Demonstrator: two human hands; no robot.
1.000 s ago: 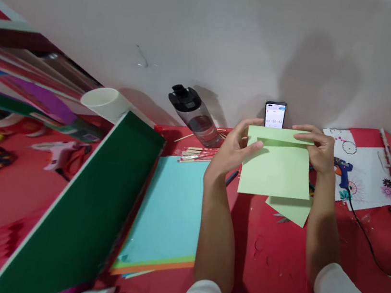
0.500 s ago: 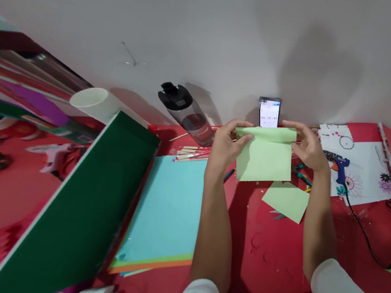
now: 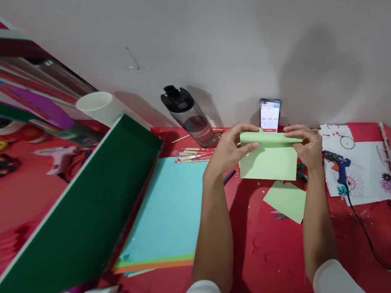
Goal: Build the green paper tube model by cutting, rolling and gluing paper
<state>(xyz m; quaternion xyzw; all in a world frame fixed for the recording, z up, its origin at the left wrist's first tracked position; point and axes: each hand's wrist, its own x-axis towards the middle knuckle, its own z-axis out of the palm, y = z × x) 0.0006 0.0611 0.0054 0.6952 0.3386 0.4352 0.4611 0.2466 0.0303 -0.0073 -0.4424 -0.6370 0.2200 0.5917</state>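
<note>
A light green sheet of paper (image 3: 269, 163) is held up over the red table, its far edge curled over toward me. My left hand (image 3: 231, 146) pinches the left end of the curl, thumb on the near side and fingers behind. At the right end, my right hand (image 3: 306, 145) grips the same curl, fingers along the top. Beneath the sheet, a second light green piece of paper (image 3: 286, 200) lies on the table, partly covering the tips of some scissors (image 3: 279, 215).
A phone (image 3: 269, 115) showing a timer leans on the wall behind my hands. Leftward are a dark-lidded bottle (image 3: 194, 117), sticks (image 3: 194, 155), stacked coloured sheets (image 3: 168, 210) and an upright green board (image 3: 80, 213). A blue glue gun (image 3: 340, 167) lies right on patterned paper, its cord trailing forward.
The far edge of the green paper has curled further into a tighter roll. Both hands have shifted slightly along with it, and less flat sheet shows below.
</note>
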